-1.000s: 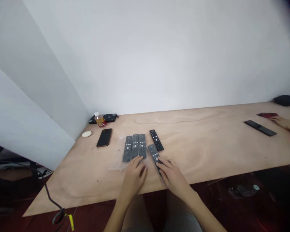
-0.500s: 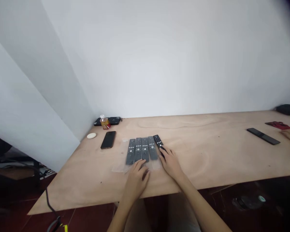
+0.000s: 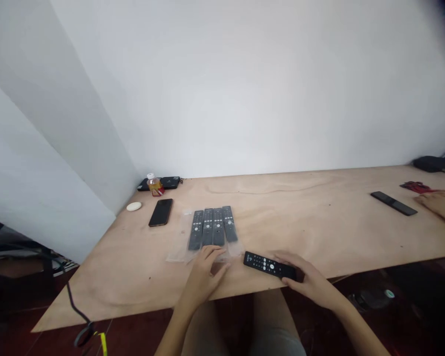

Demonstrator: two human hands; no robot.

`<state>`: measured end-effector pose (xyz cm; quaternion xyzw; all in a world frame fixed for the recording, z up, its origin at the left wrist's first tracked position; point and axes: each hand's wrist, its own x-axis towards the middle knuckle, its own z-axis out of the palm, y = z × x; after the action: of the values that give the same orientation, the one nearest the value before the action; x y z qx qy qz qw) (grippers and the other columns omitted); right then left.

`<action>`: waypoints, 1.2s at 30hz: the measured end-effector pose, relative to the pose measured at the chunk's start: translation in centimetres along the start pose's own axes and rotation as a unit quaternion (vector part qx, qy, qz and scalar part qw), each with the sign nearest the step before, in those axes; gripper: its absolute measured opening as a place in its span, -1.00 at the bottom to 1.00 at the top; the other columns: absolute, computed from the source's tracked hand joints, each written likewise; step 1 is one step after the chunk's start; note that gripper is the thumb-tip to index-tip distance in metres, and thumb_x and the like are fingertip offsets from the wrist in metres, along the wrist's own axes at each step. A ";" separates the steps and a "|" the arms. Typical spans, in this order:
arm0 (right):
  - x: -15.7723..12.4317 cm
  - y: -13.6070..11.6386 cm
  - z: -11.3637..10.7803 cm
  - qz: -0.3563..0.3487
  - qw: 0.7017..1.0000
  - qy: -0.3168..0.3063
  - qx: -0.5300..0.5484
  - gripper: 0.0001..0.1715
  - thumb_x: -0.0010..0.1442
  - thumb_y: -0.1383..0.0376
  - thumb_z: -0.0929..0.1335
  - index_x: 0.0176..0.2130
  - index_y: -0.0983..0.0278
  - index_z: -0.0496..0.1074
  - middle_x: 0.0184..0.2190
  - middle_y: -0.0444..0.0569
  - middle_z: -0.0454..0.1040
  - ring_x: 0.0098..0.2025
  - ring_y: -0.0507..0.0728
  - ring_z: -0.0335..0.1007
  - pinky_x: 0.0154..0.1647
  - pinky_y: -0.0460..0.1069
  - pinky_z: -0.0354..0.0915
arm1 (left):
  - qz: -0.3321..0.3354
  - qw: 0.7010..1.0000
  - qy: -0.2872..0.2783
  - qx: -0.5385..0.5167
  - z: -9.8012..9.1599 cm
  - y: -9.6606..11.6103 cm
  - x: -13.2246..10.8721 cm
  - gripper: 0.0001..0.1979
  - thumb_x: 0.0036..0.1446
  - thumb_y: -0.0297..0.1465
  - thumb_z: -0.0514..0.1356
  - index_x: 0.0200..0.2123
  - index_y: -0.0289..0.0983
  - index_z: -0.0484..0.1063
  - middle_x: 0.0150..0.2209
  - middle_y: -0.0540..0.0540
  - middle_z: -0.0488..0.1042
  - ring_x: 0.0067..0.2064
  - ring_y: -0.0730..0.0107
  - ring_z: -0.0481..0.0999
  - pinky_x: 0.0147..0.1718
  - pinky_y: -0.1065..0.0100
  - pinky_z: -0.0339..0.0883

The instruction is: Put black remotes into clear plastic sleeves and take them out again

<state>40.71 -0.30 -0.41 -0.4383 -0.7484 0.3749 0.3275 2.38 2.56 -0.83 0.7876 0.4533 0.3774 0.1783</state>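
Four dark grey remote controls point(image 3: 212, 228) lie side by side on a clear plastic sheet point(image 3: 177, 248) on the plywood table point(image 3: 311, 232). My left hand point(image 3: 203, 273) rests at the near edge of the sheet, just below the remotes, holding nothing. A black remote control point(image 3: 269, 265) with white buttons lies crosswise nearer the table's front edge. My right hand point(image 3: 306, 279) is shut over its right end.
Left of the sheet are a black smartphone point(image 3: 160, 212), a white oval object point(image 3: 134, 206), a small bottle point(image 3: 155, 186) and a black box point(image 3: 170, 182). At the right, a co-worker's hand point(image 3: 437, 205) is near a long black remote point(image 3: 393, 203) and a red item point(image 3: 415, 186).
The black remote has left the far end of the grey row. It now lies crosswise nearer the front edge, with my right hand moved rightward and closer to me.
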 end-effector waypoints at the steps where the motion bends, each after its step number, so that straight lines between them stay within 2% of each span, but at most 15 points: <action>1: 0.9 -0.4 0.8 -0.004 1.000 -0.004 0.011 -0.30 0.40 0.10 0.48 0.44 0.02 0.37 0.43 0.10 0.38 0.47 0.40 0.27 0.54 0.40 0.15 | 0.006 1.000 -0.016 -0.008 -0.2 0.1 0.0 -0.61 0.32 -0.39 0.37 0.19 -0.08 0.50 0.14 -0.17 0.53 0.20 0.03 0.51 0.20 -0.05 0.47; 3: 3.0 -1.0 2.8 -0.018 0.999 -0.018 0.033 -0.27 0.40 0.10 0.49 0.45 0.02 0.35 0.43 0.11 0.38 0.46 0.39 0.29 0.52 0.39 0.19 | 0.021 0.999 -0.045 -0.014 -0.6 0.2 0.0 -0.45 0.20 -0.39 0.48 0.23 -0.04 0.49 0.18 -0.17 0.52 0.23 -0.02 0.49 0.22 -0.07 0.45; 5: 5.0 -1.6 4.9 -0.039 0.997 -0.036 0.048 -0.27 0.37 0.11 0.51 0.44 0.03 0.38 0.37 0.11 0.45 0.41 0.38 0.35 0.48 0.39 0.24 | 0.033 0.997 -0.062 -0.009 -0.7 0.3 0.0 -0.39 0.12 -0.39 0.54 0.22 -0.02 0.52 0.18 -0.16 0.53 0.23 -0.04 0.48 0.21 -0.09 0.44; 9: 7.1 -2.4 7.3 -0.053 0.997 -0.047 0.037 -0.38 0.36 0.13 0.52 0.35 0.00 0.50 0.27 0.06 0.55 0.35 0.37 0.39 0.46 0.37 0.26 | 0.036 0.997 -0.072 -0.001 -0.7 0.3 0.1 -0.52 0.17 -0.39 0.51 0.14 -0.03 0.58 0.10 -0.15 0.57 0.17 0.00 0.50 0.17 -0.03 0.45; 13: 7.3 -2.8 7.2 -0.039 0.998 -0.024 0.038 -0.60 0.49 0.10 0.40 0.25 0.02 0.60 0.21 0.01 0.62 0.30 0.32 0.47 0.42 0.28 0.33 | 0.006 0.998 -0.055 -0.005 -0.6 0.4 0.1 -0.68 0.24 -0.40 0.44 0.06 -0.05 0.63 0.04 -0.13 0.58 0.12 0.05 0.53 0.13 0.05 0.45; 17: 7.5 -3.0 7.2 -0.020 0.998 0.027 0.056 -0.58 0.54 0.03 0.33 0.14 0.10 0.68 0.11 0.05 0.70 0.16 0.31 0.62 0.29 0.23 0.46 | -0.050 0.994 -0.077 -0.065 -1.0 0.6 0.4 -0.78 0.32 -0.31 0.37 0.03 -0.07 0.67 -0.04 -0.12 0.66 0.02 0.08 0.62 0.05 0.10 0.50; 22: 7.9 -3.2 7.5 -0.030 0.997 0.039 0.060 -0.58 0.54 0.02 0.33 0.11 0.13 0.69 0.05 0.06 0.73 0.11 0.32 0.65 0.23 0.23 0.50 | -0.086 0.981 -0.124 -0.118 -1.9 0.4 0.7 -0.75 0.33 -0.25 0.35 0.04 -0.08 0.68 0.00 -0.12 0.71 0.04 0.03 0.67 0.10 0.05 0.52; 25: 7.9 -3.3 7.4 -0.030 0.996 0.058 0.060 -0.56 0.55 0.03 0.31 0.08 0.15 0.69 0.05 0.07 0.72 0.10 0.32 0.64 0.23 0.23 0.50 | -0.104 0.984 -0.104 -0.102 -1.7 0.3 0.5 -0.66 0.33 -0.25 0.34 0.15 -0.08 0.61 0.02 -0.12 0.69 0.04 0.05 0.66 0.09 0.04 0.52; 27: 7.7 -3.3 7.4 -0.038 0.996 0.060 0.053 -0.59 0.55 0.05 0.32 0.08 0.15 0.68 0.08 0.08 0.70 0.13 0.32 0.61 0.27 0.24 0.47 | -0.106 0.988 -0.073 -0.083 -1.3 0.4 0.3 -0.72 0.36 -0.26 0.32 0.10 -0.09 0.62 0.00 -0.11 0.67 0.03 0.08 0.65 0.09 0.05 0.51; 30: 7.2 -3.2 7.3 -0.052 0.998 0.029 0.028 -0.65 0.42 0.11 0.47 0.13 0.12 0.65 0.15 0.08 0.63 0.21 0.35 0.53 0.34 0.27 0.40 | -0.073 0.995 -0.048 -0.044 -0.9 0.6 -0.2 -0.81 0.36 -0.28 0.33 0.01 -0.09 0.66 0.00 -0.13 0.63 0.06 0.06 0.60 0.13 0.02 0.48; 33: 6.9 -3.0 7.4 -0.053 0.999 0.009 0.010 -0.59 0.32 0.19 0.55 0.15 0.08 0.63 0.18 0.06 0.59 0.25 0.36 0.47 0.36 0.29 0.37 | -0.036 0.998 -0.049 -0.014 -1.2 0.2 -0.8 -0.70 0.27 -0.29 0.43 0.07 -0.06 0.66 0.05 -0.17 0.57 0.13 0.00 0.55 0.16 -0.04 0.47; 36: 6.9 -2.9 7.3 -0.051 0.999 0.005 0.010 -0.61 0.34 0.22 0.54 0.15 0.07 0.63 0.18 0.05 0.59 0.25 0.34 0.47 0.36 0.29 0.36 | -0.043 0.998 -0.041 -0.022 -2.3 -1.1 -1.7 -0.66 0.29 -0.32 0.41 0.13 -0.05 0.64 0.03 -0.16 0.55 0.11 0.06 0.56 0.14 -0.01 0.50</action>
<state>30.79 2.95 -0.48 -0.3983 -0.7640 0.3634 0.3544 -0.46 1.59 -0.75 0.7781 0.4708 0.3462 0.2303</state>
